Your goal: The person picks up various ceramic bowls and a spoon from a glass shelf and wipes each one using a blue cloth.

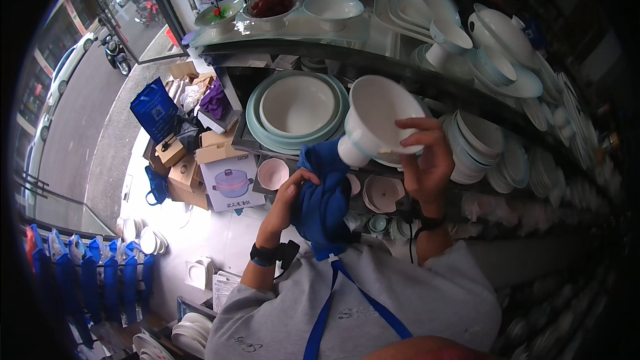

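My right hand (pixel 427 157) grips the rim of a white footed bowl (pixel 382 110), thumb on one side and fingers over the other. The bowl is tilted, its hollow facing up and its foot towards the lower left. A bunched blue cloth (pixel 322 195) hangs from my left hand (pixel 292 192), its upper end against the bowl's foot. Part of the left fingers is hidden in the folds. Just behind, nested white and pale-green bowls (pixel 298 105) sit on the shelf.
A glass-topped shelf (pixel 280 35) bears footed bowls, one with red fruit (pixel 272 4). Stacked bowls (pixel 467 150) stand to the right. On the left are a cookware box (pixel 232 182), a blue bag (pixel 154 109) and a doorway to a street. Plates (pixel 192 332) lie at lower left.
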### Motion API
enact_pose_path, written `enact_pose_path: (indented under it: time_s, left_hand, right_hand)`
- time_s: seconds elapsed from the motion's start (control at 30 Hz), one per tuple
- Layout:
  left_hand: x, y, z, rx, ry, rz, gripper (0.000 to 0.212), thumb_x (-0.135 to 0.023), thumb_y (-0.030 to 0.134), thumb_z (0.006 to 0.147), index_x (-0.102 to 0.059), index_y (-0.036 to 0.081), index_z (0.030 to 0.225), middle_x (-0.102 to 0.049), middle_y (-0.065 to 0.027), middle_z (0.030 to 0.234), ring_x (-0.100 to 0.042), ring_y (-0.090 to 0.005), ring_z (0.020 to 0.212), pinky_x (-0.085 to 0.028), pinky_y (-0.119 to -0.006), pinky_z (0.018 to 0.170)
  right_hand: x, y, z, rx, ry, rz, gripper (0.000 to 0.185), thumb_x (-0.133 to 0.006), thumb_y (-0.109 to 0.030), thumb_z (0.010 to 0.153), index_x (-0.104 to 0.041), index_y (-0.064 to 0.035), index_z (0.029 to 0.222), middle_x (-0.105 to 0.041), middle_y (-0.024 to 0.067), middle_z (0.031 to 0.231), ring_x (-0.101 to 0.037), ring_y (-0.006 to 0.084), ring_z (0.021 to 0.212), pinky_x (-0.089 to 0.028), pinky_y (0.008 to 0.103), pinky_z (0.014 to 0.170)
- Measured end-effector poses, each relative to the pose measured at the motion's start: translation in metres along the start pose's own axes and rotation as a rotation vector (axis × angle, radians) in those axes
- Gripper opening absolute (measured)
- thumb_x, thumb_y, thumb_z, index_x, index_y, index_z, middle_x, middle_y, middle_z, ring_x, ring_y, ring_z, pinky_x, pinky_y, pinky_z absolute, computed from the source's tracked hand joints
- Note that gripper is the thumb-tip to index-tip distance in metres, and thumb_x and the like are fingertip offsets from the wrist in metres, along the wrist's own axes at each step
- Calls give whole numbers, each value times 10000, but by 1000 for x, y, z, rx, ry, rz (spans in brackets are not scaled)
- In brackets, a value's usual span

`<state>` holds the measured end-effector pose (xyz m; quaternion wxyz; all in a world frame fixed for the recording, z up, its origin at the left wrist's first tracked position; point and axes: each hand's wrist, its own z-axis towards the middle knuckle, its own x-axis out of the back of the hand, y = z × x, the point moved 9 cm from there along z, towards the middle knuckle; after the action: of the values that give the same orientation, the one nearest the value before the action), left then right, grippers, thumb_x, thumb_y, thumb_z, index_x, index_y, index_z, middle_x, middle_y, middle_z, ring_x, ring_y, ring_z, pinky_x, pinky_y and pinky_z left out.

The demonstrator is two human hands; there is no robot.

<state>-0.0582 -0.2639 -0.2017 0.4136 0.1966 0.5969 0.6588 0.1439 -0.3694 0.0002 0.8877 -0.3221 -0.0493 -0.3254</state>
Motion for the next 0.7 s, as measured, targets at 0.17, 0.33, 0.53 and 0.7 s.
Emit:
enact_pose_path:
  time_s: [0.17,0.33,0.53,0.7]
  left_hand:
    - [20,-8,-13,82,8,7,740,-433,686,954,-600,-16,1120,-595,-99,1130,-534,-185,1120,-349,-290,1048]
    - [26,-10,-21,56,24,-40,714,-464,660,949,-600,-19,1123,-579,-90,1127,-524,-181,1124,-347,-294,1043]
    - [30,-13,-23,46,25,-109,661,-512,606,938,-597,-20,1135,-550,-86,1148,-511,-178,1134,-343,-295,1042]
    - [23,-13,-22,56,0,-90,601,-528,545,939,-597,-15,1146,-549,-79,1142,-514,-172,1127,-344,-283,1034]
  right_hand:
    - [25,21,36,66,270,-290,172,-743,-13,875,-647,-42,1014,-701,145,1193,-664,301,1114,-500,393,977]
    - [26,43,59,114,334,-470,161,-763,-54,893,-664,-42,1019,-700,122,1205,-663,307,1118,-506,401,979]
    - [25,62,74,176,433,-574,180,-783,-134,900,-682,-51,1025,-700,102,1188,-652,325,1118,-514,427,966]
    - [20,81,89,203,422,-628,188,-793,-128,874,-685,-56,1012,-699,91,1171,-646,335,1102,-509,426,963]
